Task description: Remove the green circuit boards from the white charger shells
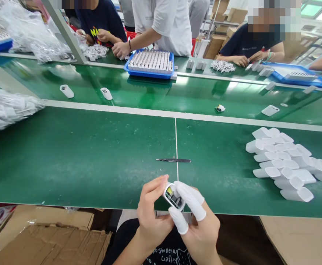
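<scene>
Between my two hands, at the front edge of the green bench, is a white plastic housing (174, 197). Its open end faces up and shows a circuit board with a yellow part and dark parts inside. My left hand (152, 206) grips the housing from the left with bare fingers. On the other side my right hand (198, 217) holds it, with white finger cots on the thumb and fingers. A pair of dark tweezers (174, 160) lies on the bench just beyond my hands.
Many white empty housings (282, 162) stand grouped at the right. A bagged white pile (9, 108) sits at left. Beyond a pale rail, the green belt (155, 95) carries scattered housings and a small circuit board (220, 108). Co-workers sit opposite beside a blue tray (149, 76).
</scene>
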### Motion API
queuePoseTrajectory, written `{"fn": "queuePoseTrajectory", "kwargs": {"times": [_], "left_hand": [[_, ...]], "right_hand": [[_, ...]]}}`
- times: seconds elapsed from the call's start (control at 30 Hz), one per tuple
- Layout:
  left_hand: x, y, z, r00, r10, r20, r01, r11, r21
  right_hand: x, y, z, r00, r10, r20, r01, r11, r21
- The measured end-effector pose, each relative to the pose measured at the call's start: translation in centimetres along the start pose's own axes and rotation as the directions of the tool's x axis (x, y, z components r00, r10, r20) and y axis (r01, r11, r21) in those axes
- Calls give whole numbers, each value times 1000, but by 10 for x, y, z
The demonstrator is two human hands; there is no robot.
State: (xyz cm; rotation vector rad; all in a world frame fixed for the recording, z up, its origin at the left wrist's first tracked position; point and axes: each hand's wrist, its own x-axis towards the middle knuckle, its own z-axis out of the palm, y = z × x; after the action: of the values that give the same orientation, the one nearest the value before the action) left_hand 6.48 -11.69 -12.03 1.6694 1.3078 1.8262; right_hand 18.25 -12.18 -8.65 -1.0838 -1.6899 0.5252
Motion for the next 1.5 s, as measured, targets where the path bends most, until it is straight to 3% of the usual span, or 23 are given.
{"fn": "queuePoseTrajectory", "kwargs": {"times": [0.17, 0.4, 0.6, 0.7, 0.8, 0.97, 1.07, 1.13, 1.23, 1.33, 1.5], "left_hand": [[-5, 6, 5, 996, 41, -85, -35, 997, 71], [-5, 7, 6, 993, 26, -116, -24, 1000, 19], [-5, 8, 5, 993, 54, -106, -47, 996, 72], [-5, 8, 5, 994, 60, -96, -58, 998, 31], [-3, 7, 4, 990, 61, -126, -63, 998, -12], [-2, 4, 6, 971, 128, -203, -133, 991, -10], [-3, 1, 6, 968, 127, -218, -129, 992, 3], [-3, -1, 6, 971, 119, -206, -121, 993, 5], [-3, -3, 4, 977, 115, -182, -120, 993, -16], [-2, -3, 3, 979, 116, -166, -125, 991, -47], [-1, 0, 4, 978, 124, -170, -138, 988, -70]], "right_hand": [[-5, 2, 6, 993, -114, -11, 113, 992, -55], [-1, 0, 7, 999, 1, 43, -5, 994, 107], [9, 1, 4, 981, -165, 99, 163, 986, 30], [14, 3, 1, 981, -137, 140, 120, 985, 122], [11, 4, 1, 994, -62, 94, 41, 976, 213], [-6, 2, 11, 993, -118, 4, 118, 993, -14], [-9, 0, 16, 989, -141, -42, 138, 988, -67], [-6, 1, 17, 997, -75, -23, 75, 997, -10], [1, 2, 13, 998, 66, 26, -70, 970, 233], [6, 4, 5, 996, 66, 65, -85, 928, 362], [10, 2, -3, 987, -104, 120, 91, 990, 105]]}}
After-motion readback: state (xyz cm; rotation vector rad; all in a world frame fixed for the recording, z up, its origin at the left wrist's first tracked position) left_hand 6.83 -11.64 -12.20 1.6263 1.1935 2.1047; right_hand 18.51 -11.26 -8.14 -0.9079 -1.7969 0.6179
